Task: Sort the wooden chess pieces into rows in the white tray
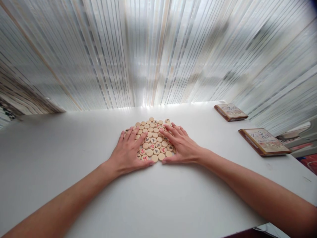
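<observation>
Many round wooden Chinese chess pieces [155, 135] lie in one close cluster on the white table. Some show red or black characters; others show a plain wooden face. My left hand [128, 150] rests along the cluster's left side, fingers spread over the pieces there and thumb at the near edge. On the opposite side lies my right hand [182, 144], its fingers also spread over pieces and its thumb beside the near edge. Between the two thumbs sits a blank-faced piece [154, 159]. Pieces under both palms and fingers are partly hidden. Neither hand grips a piece.
Two flat printed boxes, a farther one [231, 111] and a nearer one [264, 141], lie on the right of the white table [99, 205]. A striped, translucent curtain [148, 56] hangs behind the table's far edge.
</observation>
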{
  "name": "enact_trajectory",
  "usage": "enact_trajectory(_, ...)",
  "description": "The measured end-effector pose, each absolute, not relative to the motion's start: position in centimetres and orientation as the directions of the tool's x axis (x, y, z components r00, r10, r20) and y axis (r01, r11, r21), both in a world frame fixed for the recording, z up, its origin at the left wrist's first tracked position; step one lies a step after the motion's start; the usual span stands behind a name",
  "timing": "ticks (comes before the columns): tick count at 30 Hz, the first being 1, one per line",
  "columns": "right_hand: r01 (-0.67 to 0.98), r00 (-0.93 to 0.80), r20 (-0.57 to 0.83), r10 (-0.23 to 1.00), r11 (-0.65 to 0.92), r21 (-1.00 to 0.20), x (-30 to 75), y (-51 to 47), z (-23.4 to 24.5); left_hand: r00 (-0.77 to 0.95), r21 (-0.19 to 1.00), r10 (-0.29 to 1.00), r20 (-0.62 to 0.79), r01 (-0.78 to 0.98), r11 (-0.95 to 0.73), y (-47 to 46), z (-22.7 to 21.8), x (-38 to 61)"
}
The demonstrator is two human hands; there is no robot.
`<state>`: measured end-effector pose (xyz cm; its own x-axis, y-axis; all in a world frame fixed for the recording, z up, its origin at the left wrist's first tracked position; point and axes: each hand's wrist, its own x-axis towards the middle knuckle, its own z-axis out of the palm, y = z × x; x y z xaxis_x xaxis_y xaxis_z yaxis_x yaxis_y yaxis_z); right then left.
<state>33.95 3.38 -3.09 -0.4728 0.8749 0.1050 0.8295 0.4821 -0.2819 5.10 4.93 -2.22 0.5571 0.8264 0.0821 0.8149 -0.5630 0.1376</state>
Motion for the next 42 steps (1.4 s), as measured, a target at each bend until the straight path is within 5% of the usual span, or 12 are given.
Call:
enact_trajectory(19, 0.851, -0.45, 0.173, 0.876, 0.48, -0.215, 33.9, 4.2, -3.1, 0.562, 0.079, 0.799, 0.216, 0.805, -0.588, 5.4, -2.2, 5.7)
enact_trajectory(29, 0.85, -0.426, 0.133, 0.895, 0.447, -0.28, 34.0, 4.7, -3.1, 0.51, 0.15, 0.824, 0.247, 0.82, -0.553, 6.1, -3.5, 5.9)
enact_trajectory(33, 0.795, -0.414, 0.247, 0.876, 0.48, -0.371, 34.0, 4.6, -3.7, 0.512, 0.163, 0.815, 0.27, 0.81, -0.563, 5.9, -3.6, 5.8)
enact_trajectory(37, 0.77, -0.284, 0.406, 0.868, 0.459, -0.444, 35.7, 4.9, -3.8, 0.48, 0.218, 0.769, 0.421, 0.77, -0.6, 5.7, -2.8, 5.2)
enact_trajectory(42, 0.79, 0.074, 0.455, 0.888, 0.226, -0.57, 40.6, 6.5, -3.7, 0.226, 0.287, 0.763, 0.605, 0.832, -0.474, 7.1, -1.4, 1.8)
